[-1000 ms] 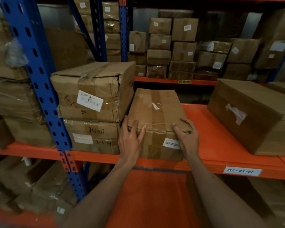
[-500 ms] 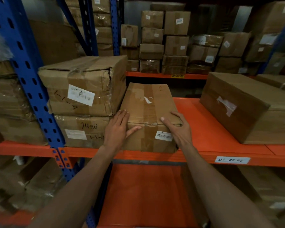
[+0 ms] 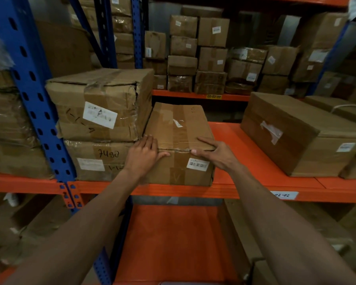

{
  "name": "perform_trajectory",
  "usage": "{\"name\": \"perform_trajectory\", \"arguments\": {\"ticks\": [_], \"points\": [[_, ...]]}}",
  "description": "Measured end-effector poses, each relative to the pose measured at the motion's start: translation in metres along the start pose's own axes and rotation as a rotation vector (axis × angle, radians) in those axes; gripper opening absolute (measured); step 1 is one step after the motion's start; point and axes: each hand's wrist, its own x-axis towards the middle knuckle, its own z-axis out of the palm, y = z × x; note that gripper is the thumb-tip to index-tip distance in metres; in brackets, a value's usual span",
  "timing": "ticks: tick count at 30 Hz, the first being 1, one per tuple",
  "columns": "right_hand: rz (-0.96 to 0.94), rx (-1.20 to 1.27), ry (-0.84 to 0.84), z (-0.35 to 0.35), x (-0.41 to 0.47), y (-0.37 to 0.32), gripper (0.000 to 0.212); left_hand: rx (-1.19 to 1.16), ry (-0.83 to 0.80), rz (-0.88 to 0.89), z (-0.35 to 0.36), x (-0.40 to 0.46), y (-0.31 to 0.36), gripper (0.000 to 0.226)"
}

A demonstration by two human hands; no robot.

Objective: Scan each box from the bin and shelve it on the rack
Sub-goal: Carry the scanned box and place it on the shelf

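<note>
A taped brown cardboard box (image 3: 179,128) with a white barcode label on its front lies on the orange rack shelf (image 3: 255,188), its left side against a stack of two boxes. My left hand (image 3: 145,154) lies on the box's near left corner, fingers on top and thumb across the front edge. My right hand (image 3: 214,153) holds the near right corner, fingers over the top edge and thumb at the front. Both hands grip the box.
The stack of two boxes (image 3: 99,124) stands left of the box, beside the blue upright (image 3: 35,99). A large box (image 3: 300,132) lies on the right, bare orange shelf between. Many boxes fill the far rack (image 3: 214,58). A lower orange shelf (image 3: 173,239) shows below.
My left hand has slid from the box's top front toward its left corner, next to the stack. The box sits slightly deeper on the shelf. My right hand stays on the right corner.
</note>
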Motion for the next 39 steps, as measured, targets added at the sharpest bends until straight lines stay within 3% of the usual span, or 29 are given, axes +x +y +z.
{"name": "perform_trajectory", "arguments": {"ticks": [3, 8, 13, 17, 21, 26, 32, 39], "points": [[0.006, 0.003, -0.016, 0.0, 0.0, -0.001, 0.088, -0.028, -0.133, -0.02, 0.0, 0.006, 0.0, 0.085], [0.059, -0.026, -0.029, 0.0, -0.005, -0.004, 0.077, -0.055, -0.136, -0.05, -0.002, 0.006, 0.0, 0.086], [0.159, -0.337, -0.005, 0.005, -0.023, -0.017, 0.084, -0.121, -0.164, -0.057, -0.011, -0.007, 0.008, 0.083], [0.05, -0.517, 0.164, -0.002, -0.066, -0.013, 0.081, -0.2, -0.133, -0.06, -0.032, -0.043, 0.028, 0.074], [0.033, -0.556, 0.187, -0.034, -0.133, 0.012, 0.075, -0.428, -0.142, -0.1, -0.055, -0.089, 0.08, 0.063], [0.069, -0.55, 0.113, -0.068, -0.241, 0.056, 0.069, -0.759, -0.282, -0.208, -0.075, -0.165, 0.18, 0.076], [0.242, -0.621, -0.055, -0.085, -0.37, 0.116, 0.067, -0.833, -0.464, -0.231, -0.088, -0.259, 0.291, 0.069], [0.435, -0.498, -0.115, -0.071, -0.463, 0.193, 0.065, -0.876, -0.643, -0.208, -0.071, -0.333, 0.364, 0.071]]}}
